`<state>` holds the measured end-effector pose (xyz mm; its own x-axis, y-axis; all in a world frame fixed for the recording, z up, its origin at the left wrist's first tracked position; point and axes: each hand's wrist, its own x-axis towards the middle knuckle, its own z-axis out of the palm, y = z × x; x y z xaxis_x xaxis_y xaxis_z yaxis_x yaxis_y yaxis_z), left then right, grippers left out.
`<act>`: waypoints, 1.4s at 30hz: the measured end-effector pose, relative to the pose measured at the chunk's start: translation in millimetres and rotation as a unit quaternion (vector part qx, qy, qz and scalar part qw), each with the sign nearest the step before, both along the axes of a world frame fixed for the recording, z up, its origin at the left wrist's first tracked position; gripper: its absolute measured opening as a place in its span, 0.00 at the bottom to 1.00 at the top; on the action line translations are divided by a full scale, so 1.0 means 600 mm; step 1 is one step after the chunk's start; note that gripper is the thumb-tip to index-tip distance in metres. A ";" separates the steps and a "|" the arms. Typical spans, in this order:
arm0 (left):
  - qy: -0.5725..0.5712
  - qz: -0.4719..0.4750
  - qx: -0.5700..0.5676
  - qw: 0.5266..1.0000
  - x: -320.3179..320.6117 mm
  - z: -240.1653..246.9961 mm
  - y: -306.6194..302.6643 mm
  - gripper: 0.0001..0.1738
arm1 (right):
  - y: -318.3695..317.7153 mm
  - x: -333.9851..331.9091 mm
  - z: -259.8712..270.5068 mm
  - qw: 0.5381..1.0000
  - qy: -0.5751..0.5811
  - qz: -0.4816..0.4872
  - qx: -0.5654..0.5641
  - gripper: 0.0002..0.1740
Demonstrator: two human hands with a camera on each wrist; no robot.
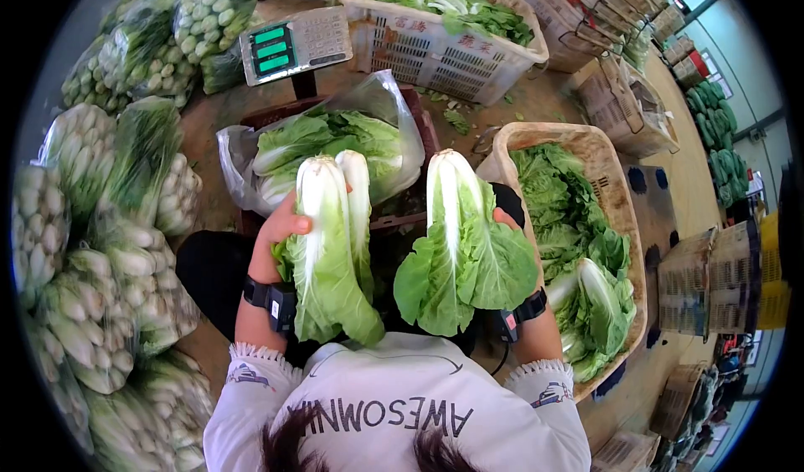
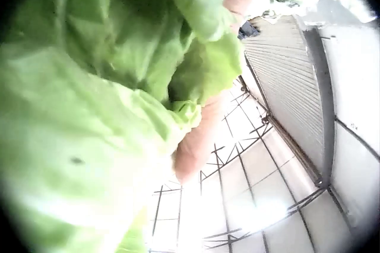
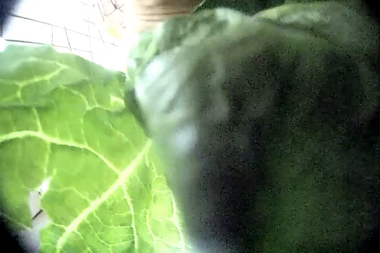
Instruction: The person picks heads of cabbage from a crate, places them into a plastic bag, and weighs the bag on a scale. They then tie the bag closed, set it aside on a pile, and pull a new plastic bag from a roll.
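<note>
Two long Chinese cabbages [image 1: 322, 246] stand side by side in my left hand [image 1: 280, 225], white stem ends toward the far side. The thumb lies across the nearer one's white rib, and leaves [image 2: 89, 104] fill much of the left wrist view. My right hand [image 1: 506, 218] holds another Chinese cabbage [image 1: 452, 237] from its outer side, mostly hidden behind the spread leaves. In the right wrist view a veined leaf [image 3: 89, 152] covers that hand. Just beyond, a clear plastic bag [image 1: 402, 128] with more cabbages sits in a dark red crate [image 1: 427, 120].
A scale display [image 1: 272, 49] stands behind the bag. At right is a crate [image 1: 624, 187] of cabbages; another crate [image 1: 435, 57] with leaves stands at the back. Bagged vegetables [image 1: 92, 304] are piled at left. Stacked crates [image 1: 703, 279] line the far right.
</note>
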<state>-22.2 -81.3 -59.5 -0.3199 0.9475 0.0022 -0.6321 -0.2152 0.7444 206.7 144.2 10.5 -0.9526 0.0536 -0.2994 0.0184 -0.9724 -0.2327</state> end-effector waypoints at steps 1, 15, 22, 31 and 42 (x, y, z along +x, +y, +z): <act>0.049 0.001 0.000 0.999 -0.006 0.001 0.002 0.45 | -0.002 0.001 0.003 1.000 -0.006 0.001 -0.025 0.25; -0.160 0.078 -0.011 0.984 0.083 0.055 0.010 0.36 | -0.046 -0.077 -0.102 0.990 -0.040 0.134 0.027 0.32; -0.159 0.073 -0.011 0.984 0.073 0.046 0.002 0.38 | -0.055 -0.071 -0.100 0.975 -0.058 0.108 0.186 0.31; -0.145 0.055 -0.037 0.987 0.070 0.044 0.000 0.39 | -0.064 -0.059 -0.085 0.978 -0.092 0.097 0.158 0.27; -0.136 0.043 -0.104 0.984 0.079 0.061 0.012 0.35 | -0.048 -0.046 -0.138 0.967 -0.062 0.072 0.238 0.27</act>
